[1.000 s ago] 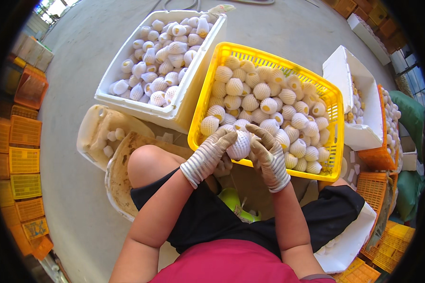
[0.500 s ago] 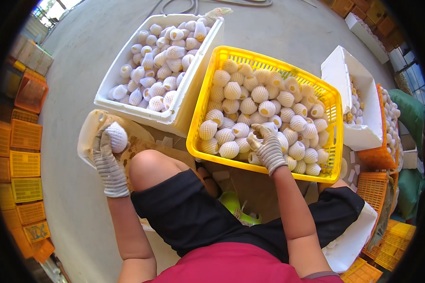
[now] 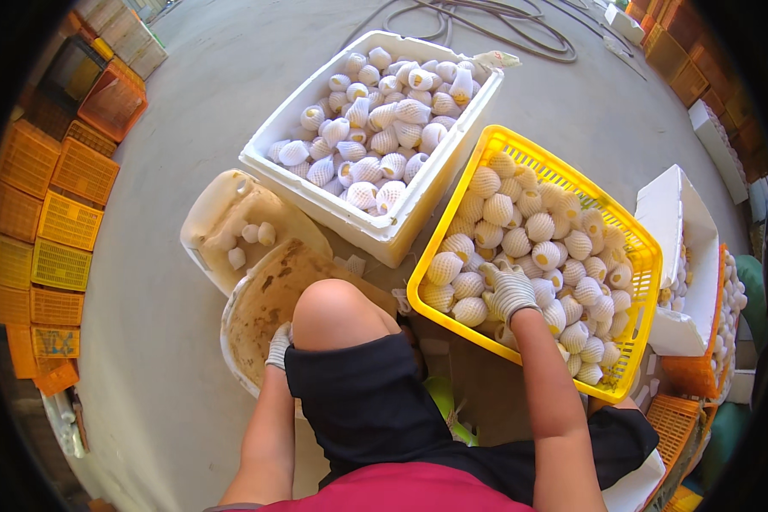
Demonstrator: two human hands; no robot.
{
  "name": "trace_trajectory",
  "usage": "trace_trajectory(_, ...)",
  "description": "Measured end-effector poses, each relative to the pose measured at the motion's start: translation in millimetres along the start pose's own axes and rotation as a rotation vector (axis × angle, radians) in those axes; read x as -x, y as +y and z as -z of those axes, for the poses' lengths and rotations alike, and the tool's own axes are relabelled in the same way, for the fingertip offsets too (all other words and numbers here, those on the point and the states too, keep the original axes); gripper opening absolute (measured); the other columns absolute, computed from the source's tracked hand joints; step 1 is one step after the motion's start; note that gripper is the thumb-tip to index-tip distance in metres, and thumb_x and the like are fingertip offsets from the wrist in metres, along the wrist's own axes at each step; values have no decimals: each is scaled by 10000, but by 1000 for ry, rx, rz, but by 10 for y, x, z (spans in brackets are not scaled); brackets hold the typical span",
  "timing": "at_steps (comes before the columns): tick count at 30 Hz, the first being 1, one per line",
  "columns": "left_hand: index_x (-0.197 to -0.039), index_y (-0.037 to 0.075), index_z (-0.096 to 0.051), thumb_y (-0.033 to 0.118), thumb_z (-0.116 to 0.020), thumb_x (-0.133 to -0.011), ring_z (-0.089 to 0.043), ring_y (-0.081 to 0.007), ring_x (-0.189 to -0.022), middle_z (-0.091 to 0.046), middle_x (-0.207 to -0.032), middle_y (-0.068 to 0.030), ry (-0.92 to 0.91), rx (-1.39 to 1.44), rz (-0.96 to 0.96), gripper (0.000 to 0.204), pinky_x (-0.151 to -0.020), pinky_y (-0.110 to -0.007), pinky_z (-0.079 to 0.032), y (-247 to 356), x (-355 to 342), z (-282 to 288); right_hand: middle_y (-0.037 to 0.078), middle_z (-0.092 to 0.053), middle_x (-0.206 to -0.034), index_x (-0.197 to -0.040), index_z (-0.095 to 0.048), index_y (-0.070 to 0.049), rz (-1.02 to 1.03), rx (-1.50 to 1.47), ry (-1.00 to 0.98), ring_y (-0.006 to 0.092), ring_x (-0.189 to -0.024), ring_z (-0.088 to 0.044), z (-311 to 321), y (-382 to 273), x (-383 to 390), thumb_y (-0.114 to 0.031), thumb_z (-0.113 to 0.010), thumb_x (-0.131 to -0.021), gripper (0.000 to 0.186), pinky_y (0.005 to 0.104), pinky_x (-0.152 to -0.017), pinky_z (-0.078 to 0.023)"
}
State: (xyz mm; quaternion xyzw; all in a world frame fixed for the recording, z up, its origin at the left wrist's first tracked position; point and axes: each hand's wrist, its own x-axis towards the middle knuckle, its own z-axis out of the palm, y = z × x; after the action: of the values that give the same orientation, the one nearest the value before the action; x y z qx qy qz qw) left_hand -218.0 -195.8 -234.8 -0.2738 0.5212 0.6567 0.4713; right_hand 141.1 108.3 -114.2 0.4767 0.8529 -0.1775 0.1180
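Observation:
My right hand [image 3: 509, 288], in a pale striped knit glove, reaches into a yellow plastic basket [image 3: 533, 145] of round fruits in white foam nets [image 3: 539, 227]. Its bent fingers close round one netted fruit, largely hidden under the glove. My left hand [image 3: 279, 346], gloved alike, is low beside my knee at the rim of a round, brown-stained tub [image 3: 256, 299]. The knee hides its fingers, so what it holds does not show. Beyond the tub stands a white foam box [image 3: 316, 194] full of netted fruits.
A beige container [image 3: 218, 205] with a few small white pieces lies left of the foam box. Stacked orange and yellow crates [image 3: 68, 222] line the left side. At right are another foam box [image 3: 661, 213] and an orange crate [image 3: 691, 367]. A hose [image 3: 520, 26] coils on the floor behind.
My left hand has dropped from above the beige container to beside my knee; the netted fruit it held no longer shows. My right hand has shifted left within the basket. The view has turned.

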Motion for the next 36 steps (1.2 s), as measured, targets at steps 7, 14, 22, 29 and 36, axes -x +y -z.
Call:
trace_trajectory(7,-1213,45,-579,225,-627,-940,-636,-250,-1010,-650,-1044,-116,-591,-179,-469,330,-777,-442,-585,837,699,-1781,165,-577,-1245,-1183,-594,-100,-68,50,2,386,-1108,-574,-62,-71,-73,-250,-766,-754,486,448,-952,-494)
trace_trajectory(14,-1268,79,-583,-27,-629,-811,-564,-316,-1148,-580,-1214,-190,-262,-1365,-1651,471,-1032,-376,-438,1129,-197,-2874,163,-564,-1301,-1231,-573,-108,-79,59,-1,366,-1041,-628,-91,-70,-54,-301,-750,-772,528,445,-902,-522)
trace_trajectory(22,-1115,40,-638,112,-651,-922,-605,-105,-788,-660,-918,-25,-284,-630,-1056,206,-736,-248,-520,1215,208,-3012,190,-608,-1212,-1248,-594,-94,-32,-454,366,360,-1039,-643,-281,272,-41,-247,-755,-755,540,415,-918,-520)
trace_trajectory(29,-1177,32,-627,188,-653,-931,-659,-136,-938,-649,-1084,-60,-850,-1065,-571,293,-875,-272,-535,-28,2208,-3109,54,-693,-970,-1200,-609,-123,-15,-2240,65,159,-848,-663,133,17,444,-587,-603,-903,551,222,-517,-481)
trace_trajectory(36,-1324,46,-554,143,-751,-824,-623,-170,-1007,-623,-1136,-128,-1136,-1296,-908,546,-872,-305,-530,-1098,2107,-2974,81,-668,-996,-1230,-573,-96,-59,-2269,82,163,-865,-658,323,-230,823,-697,-501,-905,687,232,-615,-526)
